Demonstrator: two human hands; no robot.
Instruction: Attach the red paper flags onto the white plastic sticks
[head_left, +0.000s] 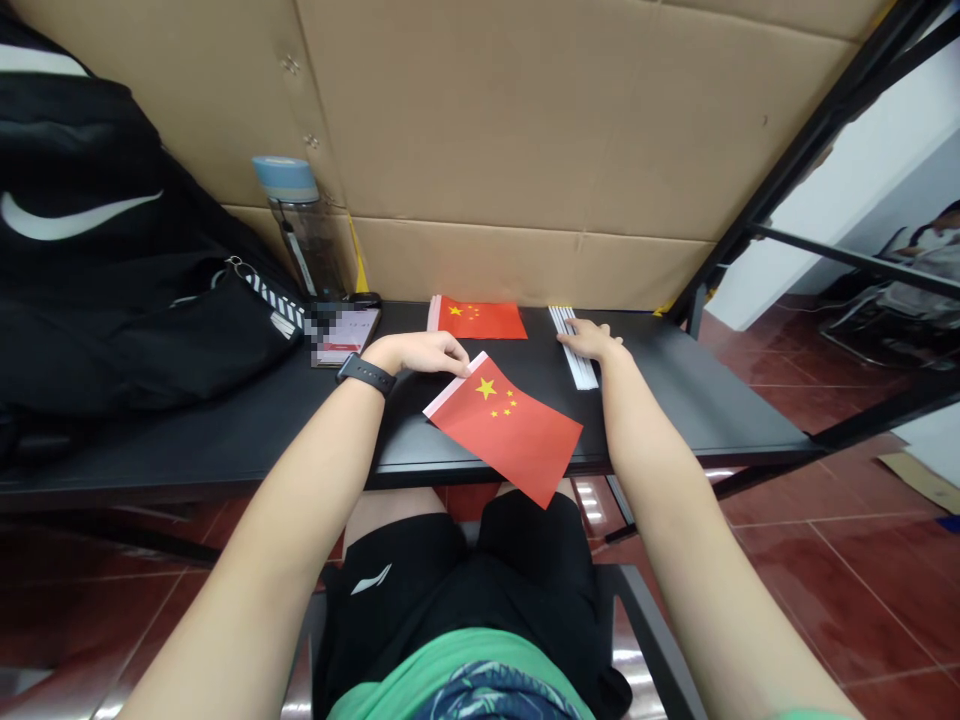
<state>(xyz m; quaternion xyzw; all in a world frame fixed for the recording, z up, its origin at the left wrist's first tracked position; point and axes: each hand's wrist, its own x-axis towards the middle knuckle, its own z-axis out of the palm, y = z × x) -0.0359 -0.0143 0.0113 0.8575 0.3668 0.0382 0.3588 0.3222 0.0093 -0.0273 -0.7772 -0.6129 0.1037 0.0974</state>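
Note:
My left hand (431, 353), with a black band on its wrist, pinches the white edge of a small red flag (517, 425) with yellow stars. The flag hangs at a tilt over the front edge of the black table (675, 400). My right hand (592, 340) rests at a row of thin white sticks (577, 365) lying side by side, its fingers touching them. Whether it has gripped one of them is hard to see. Behind my left hand lies a stack of similar red flags (491, 320), flat near the cardboard.
A black bag (127, 270) fills the table's left side. Beside it stand a clear bottle with a blue lid (289, 185) and a flat phone-like object (349, 335). A cardboard wall (510, 130) closes the back; a dark metal frame (742, 240) rises at right.

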